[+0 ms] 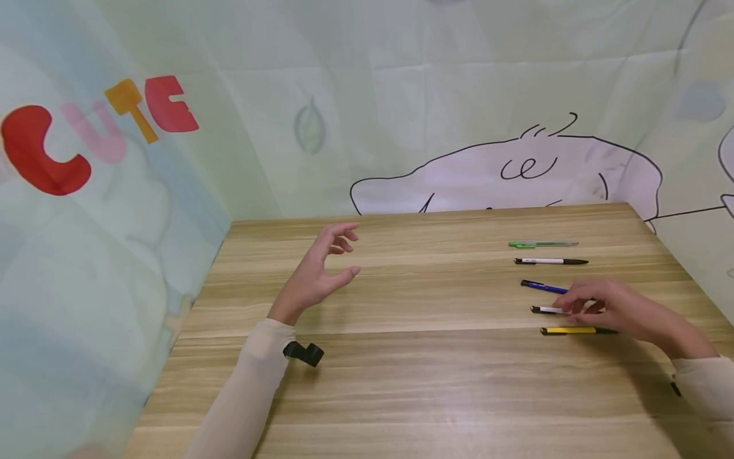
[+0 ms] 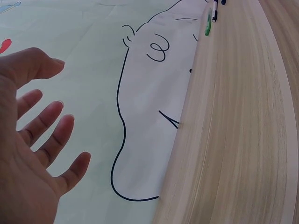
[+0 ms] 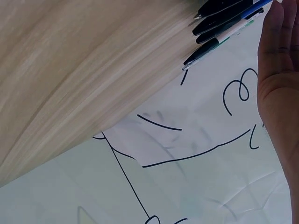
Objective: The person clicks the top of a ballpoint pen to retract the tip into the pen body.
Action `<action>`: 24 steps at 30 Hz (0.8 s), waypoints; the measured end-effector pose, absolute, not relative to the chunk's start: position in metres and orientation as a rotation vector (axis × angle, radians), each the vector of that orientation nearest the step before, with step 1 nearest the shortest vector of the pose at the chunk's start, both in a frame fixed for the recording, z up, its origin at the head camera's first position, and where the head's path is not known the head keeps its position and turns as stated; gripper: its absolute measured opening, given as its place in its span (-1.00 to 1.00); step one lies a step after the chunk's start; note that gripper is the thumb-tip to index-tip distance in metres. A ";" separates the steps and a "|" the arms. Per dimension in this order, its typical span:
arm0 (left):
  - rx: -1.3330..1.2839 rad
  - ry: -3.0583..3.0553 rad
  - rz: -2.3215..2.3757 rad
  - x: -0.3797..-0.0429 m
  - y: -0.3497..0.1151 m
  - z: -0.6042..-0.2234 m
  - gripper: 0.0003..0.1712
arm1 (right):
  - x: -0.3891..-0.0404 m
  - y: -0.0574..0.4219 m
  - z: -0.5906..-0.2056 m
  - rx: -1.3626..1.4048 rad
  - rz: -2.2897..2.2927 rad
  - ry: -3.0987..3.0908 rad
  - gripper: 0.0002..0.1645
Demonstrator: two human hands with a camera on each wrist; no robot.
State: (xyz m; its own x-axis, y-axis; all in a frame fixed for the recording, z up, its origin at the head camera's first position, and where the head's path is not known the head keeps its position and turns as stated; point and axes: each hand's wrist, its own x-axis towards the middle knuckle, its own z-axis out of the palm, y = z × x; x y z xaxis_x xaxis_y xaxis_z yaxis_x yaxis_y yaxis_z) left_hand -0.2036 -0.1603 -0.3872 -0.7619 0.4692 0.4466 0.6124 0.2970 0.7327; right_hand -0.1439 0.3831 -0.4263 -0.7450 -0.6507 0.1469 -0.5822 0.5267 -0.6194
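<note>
Five pens would be a row of several on the wooden table's right side. My right hand is over the lower part of that row, thumb and fingertips pinching a white pen with a black end; its other end is hidden by the hand. Just beyond it lies a blue pen, partly covered by the fingers. Nearer the front is a yellow pen with black ends. In the right wrist view, the hand shows at the right edge. My left hand hovers over the table's left half, fingers loosely bent and holding nothing.
Farther back in the row lie a green pen and another white-and-black pen. The wooden table meets a printed cloth backdrop along its back and sides. A black wrist camera is strapped at the left cuff.
</note>
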 end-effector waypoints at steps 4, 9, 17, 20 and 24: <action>-1.018 -2.407 -1.468 -0.204 -0.160 -0.387 -0.17 | -0.141 0.383 -0.428 -1.069 -1.013 2.658 -0.58; -1.021 -2.406 -1.467 -0.203 -0.160 -0.387 -0.17 | -0.137 0.384 -0.429 -1.020 -0.998 2.666 -0.58; -1.012 -2.409 -1.465 -0.202 -0.162 -0.387 -0.17 | -0.134 0.383 -0.434 -1.083 -1.112 2.609 -0.56; -1.010 -2.405 -1.463 -0.202 -0.162 -0.387 -0.17 | -0.133 0.384 -0.437 -1.064 -1.122 2.607 -0.58; -1.014 -2.395 -1.469 -0.202 -0.162 -0.387 -0.17 | -0.134 0.385 -0.440 -1.111 -1.133 2.580 -0.58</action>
